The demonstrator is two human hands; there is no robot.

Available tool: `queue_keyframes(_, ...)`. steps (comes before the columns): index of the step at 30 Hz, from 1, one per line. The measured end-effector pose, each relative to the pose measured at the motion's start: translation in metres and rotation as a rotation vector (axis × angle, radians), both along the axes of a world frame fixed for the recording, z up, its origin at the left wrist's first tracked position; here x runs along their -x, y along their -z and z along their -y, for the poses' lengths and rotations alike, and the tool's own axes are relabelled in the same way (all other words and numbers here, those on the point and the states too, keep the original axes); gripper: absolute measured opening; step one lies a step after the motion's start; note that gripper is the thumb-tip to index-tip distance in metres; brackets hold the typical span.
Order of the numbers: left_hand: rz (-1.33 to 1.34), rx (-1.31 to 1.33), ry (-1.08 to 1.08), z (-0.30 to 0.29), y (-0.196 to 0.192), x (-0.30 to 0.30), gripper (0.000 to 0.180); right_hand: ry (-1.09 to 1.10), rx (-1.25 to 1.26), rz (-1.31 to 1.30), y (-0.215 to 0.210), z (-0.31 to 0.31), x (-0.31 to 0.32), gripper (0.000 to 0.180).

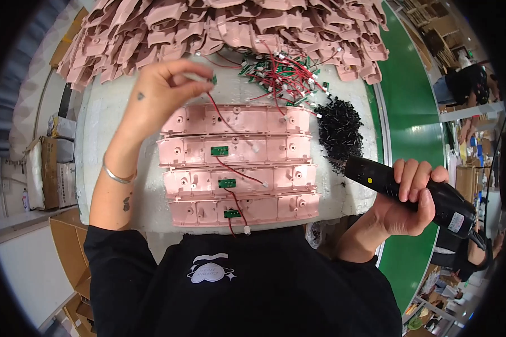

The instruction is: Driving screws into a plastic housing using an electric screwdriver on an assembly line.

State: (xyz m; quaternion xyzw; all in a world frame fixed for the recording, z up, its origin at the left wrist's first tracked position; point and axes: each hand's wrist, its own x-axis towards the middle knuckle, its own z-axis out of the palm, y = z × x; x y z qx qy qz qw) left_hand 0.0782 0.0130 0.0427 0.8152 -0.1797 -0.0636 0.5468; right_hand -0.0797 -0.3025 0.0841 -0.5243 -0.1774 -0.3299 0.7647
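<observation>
My left hand pinches a small green circuit board, from which a wire lead with a white plug hangs down. Below it, several pink plastic housings lie stacked in rows. Three of them carry a green board each: the upper board, the middle board and the lowest board, all with leads trailing. My right hand is wrapped round a black electric screwdriver. The tool's front end reaches the lower edge of a heap of small black screws.
A tangle of circuit boards with red wires lies beyond the rows, left of the screws. Behind it rises a big pile of pink shells. A green surface runs along the right. Cardboard boxes stand left, and other people are at the right.
</observation>
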Motion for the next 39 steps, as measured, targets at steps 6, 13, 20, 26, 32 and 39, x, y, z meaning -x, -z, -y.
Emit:
queue_keyframes(6,-0.106,-0.009,0.026,0.008,0.028,0.02,0.008,-0.145,0.024,-0.04,-0.006,-0.052,-0.035,0.032)
queue_keyframes(13,0.475,-0.326,0.186,0.016,0.043,0.021,0.007,-0.245,0.124,-0.075,-0.005,-0.096,-0.062,0.035)
queue_keyframes(20,0.492,-0.391,0.188,0.018,0.048,0.024,0.009,-0.193,0.208,-0.137,0.003,-0.124,-0.075,0.033)
queue_keyframes(26,0.479,-0.393,0.182,0.019,0.052,0.023,0.008,-0.171,0.204,-0.15,0.007,-0.126,-0.079,0.033)
queue_keyframes(32,0.499,-0.216,0.146,0.017,0.065,0.028,0.008,-0.165,0.197,-0.162,0.01,-0.129,-0.083,0.033)
queue_keyframes(39,0.514,-0.217,0.162,0.017,0.067,0.024,0.008,-0.211,0.226,-0.121,0.019,-0.135,-0.094,0.033)
